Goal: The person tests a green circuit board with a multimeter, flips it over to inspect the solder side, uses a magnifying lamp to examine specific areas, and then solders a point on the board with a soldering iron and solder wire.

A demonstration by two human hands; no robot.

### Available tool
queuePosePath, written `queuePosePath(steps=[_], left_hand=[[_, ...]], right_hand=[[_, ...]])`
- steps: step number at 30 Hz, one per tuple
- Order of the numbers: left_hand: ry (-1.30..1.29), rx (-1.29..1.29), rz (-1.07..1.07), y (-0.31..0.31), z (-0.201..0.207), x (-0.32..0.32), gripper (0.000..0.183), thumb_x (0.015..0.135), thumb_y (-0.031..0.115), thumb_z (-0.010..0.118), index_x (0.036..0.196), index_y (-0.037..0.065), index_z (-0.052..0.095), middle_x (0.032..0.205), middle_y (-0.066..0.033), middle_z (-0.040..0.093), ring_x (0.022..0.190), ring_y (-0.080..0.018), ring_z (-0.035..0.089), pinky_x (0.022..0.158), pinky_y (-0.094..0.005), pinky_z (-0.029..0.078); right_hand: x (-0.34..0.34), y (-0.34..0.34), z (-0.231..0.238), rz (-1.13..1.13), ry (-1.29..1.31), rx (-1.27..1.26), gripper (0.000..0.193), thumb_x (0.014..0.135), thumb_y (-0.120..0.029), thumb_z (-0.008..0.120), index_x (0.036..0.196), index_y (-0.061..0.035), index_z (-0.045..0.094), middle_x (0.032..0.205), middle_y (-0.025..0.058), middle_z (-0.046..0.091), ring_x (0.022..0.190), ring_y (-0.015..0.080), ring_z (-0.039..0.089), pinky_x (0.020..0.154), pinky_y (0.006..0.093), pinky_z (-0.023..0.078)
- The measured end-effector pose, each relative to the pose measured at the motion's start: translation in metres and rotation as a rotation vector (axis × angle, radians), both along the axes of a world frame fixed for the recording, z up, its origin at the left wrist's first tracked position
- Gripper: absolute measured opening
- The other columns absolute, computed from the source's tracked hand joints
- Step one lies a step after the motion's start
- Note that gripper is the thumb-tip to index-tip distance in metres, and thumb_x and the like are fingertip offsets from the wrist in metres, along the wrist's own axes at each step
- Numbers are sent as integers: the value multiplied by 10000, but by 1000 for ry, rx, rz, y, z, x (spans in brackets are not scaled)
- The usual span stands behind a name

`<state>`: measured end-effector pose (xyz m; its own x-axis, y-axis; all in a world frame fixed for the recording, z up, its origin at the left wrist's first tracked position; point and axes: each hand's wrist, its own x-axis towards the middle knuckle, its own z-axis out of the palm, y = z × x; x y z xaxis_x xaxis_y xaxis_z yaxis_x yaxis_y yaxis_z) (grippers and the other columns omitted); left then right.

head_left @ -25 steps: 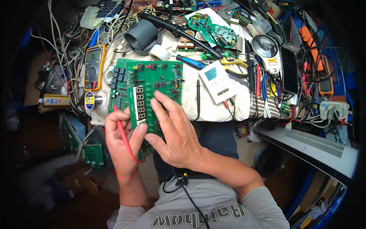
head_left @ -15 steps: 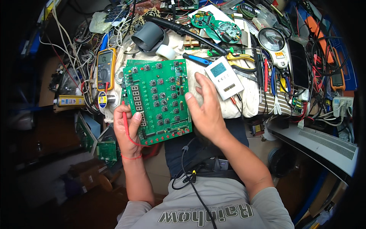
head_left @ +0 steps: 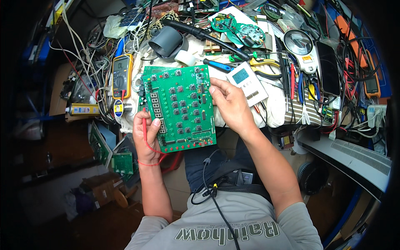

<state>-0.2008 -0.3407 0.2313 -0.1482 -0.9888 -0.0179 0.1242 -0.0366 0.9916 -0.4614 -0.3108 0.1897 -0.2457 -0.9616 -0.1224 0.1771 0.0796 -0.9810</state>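
A green circuit board [head_left: 193, 135] with push buttons and a column of digit displays is held up at the bench's near edge. My left hand [head_left: 143, 137] grips its lower left edge, thumb on top by the displays. A red test probe [head_left: 145, 129] also lies in that hand, its wire curving below the board. My right hand [head_left: 235, 106] is closed on the board's right edge, thumb on its face and fingers reaching behind. Beyond the left hand lies a yellow multimeter [head_left: 122, 77]. Past my right hand rests a white box with a small screen [head_left: 250, 87].
Behind the board are a grey pipe fitting [head_left: 166, 43], a white tape roll [head_left: 186, 58], a blue-handled screwdriver [head_left: 218, 65] and yellow-handled pliers [head_left: 266, 62]. A magnifier [head_left: 298, 42] and a phone [head_left: 327, 68] lie right. Tangled wires and boards crowd the far bench.
My right hand has gone from apart beside the board to gripping its right edge. The board has shifted slightly in view, still in my left hand with the probe.
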Motion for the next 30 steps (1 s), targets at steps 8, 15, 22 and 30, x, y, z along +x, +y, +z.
queuePosePath(steps=[8, 15, 22, 30], left_hand=[[-20, -9, 17, 4, 12, -3, 340, 919, -28, 769, 1148, 88, 546, 985, 32, 575, 913, -62, 551, 860, -222, 460], [-25, 1, 18, 4, 14, -4, 342, 919, -19, 775, 1153, 87, 549, 984, 33, 571, 906, -58, 545, 856, -222, 458], [-44, 10, 11, 2, 12, 1, 341, 921, -20, 772, 1161, 85, 553, 999, 27, 599, 909, -59, 553, 862, -223, 458], [-49, 26, 14, 0, 12, 3, 347, 917, -19, 777, 1160, 88, 555, 967, 49, 550, 887, -57, 534, 863, -223, 457]], right_hand=[[2, -5, 3, -12, -81, 12, 426, 1058, -190, 625, 1358, 113, 618, 1238, 238, 737, 1133, 242, 731, 978, 334, 566], [3, -3, 3, -33, -66, 9, 407, 1063, -197, 623, 1337, 104, 640, 1132, 180, 762, 994, 173, 725, 876, 308, 567], [4, -4, -1, -52, -97, 8, 392, 1062, -210, 628, 1315, 88, 665, 838, 46, 704, 691, 81, 592, 647, 275, 501], [4, -4, 4, -48, -94, 31, 396, 1065, -223, 631, 1308, 87, 671, 836, 46, 705, 702, 87, 603, 657, 268, 506]])
